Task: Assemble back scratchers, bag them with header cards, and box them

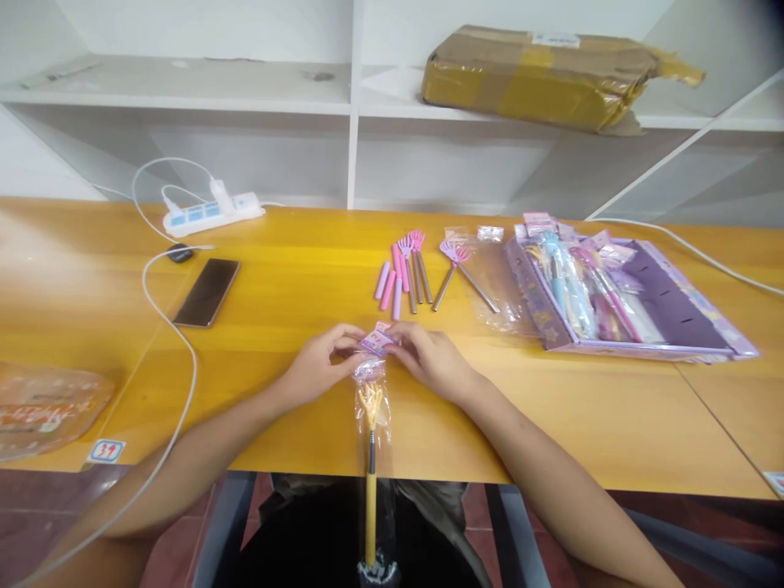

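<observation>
A yellow hand-shaped pen in a clear plastic sleeve [371,416] hangs from the table's front edge towards me. Its pink card header [375,340] is pinched between my left hand [319,362] and my right hand [422,353], both closed on the top of the packet. Beyond my hands lie several loose pink and purple hand-shaped pens [410,269] with empty clear sleeves [490,278] beside them.
A purple display box [667,314] with several packaged pens sits at the right. A black phone [207,291], a white power strip [211,214] and a white cable [171,408] lie at the left. A plastic bag [42,408] rests at the left edge. A taped cardboard parcel [545,77] is on the shelf.
</observation>
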`<control>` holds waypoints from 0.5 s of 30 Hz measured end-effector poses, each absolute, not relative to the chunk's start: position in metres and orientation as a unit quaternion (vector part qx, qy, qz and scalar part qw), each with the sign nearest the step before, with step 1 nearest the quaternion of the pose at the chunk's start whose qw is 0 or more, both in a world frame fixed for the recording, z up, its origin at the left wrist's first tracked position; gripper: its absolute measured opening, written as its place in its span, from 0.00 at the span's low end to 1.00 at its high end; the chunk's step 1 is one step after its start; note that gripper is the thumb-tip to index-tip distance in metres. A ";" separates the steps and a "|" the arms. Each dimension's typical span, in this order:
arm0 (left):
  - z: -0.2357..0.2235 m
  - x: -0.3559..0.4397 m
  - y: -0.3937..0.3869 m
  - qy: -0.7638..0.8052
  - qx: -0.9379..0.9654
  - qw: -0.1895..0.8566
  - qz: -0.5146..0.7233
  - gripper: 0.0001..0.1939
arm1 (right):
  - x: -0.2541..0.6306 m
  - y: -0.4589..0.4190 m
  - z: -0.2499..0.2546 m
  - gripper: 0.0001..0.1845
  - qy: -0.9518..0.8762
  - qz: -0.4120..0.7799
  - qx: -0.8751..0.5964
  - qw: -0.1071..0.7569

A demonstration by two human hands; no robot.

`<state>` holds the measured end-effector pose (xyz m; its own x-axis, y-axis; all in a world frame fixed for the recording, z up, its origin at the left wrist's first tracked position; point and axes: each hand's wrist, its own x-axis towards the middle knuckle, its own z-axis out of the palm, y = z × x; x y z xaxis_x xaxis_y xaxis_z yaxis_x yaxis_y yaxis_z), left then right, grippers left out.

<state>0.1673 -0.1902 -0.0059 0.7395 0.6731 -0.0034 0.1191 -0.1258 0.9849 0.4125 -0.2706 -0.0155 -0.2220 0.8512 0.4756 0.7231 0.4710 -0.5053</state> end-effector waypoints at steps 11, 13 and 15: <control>-0.001 0.168 -0.191 0.271 0.711 0.612 0.217 0.14 | 0.413 -0.271 -0.010 0.15 -0.812 0.024 -0.477 0.335; -0.001 0.167 -0.192 0.271 0.713 0.611 0.213 0.14 | 0.413 -0.271 -0.010 0.15 -0.819 0.017 -0.467 0.333; 0.000 0.167 -0.192 0.272 0.716 0.608 0.209 0.14 | 0.413 -0.270 -0.009 0.16 -0.825 0.019 -0.457 0.332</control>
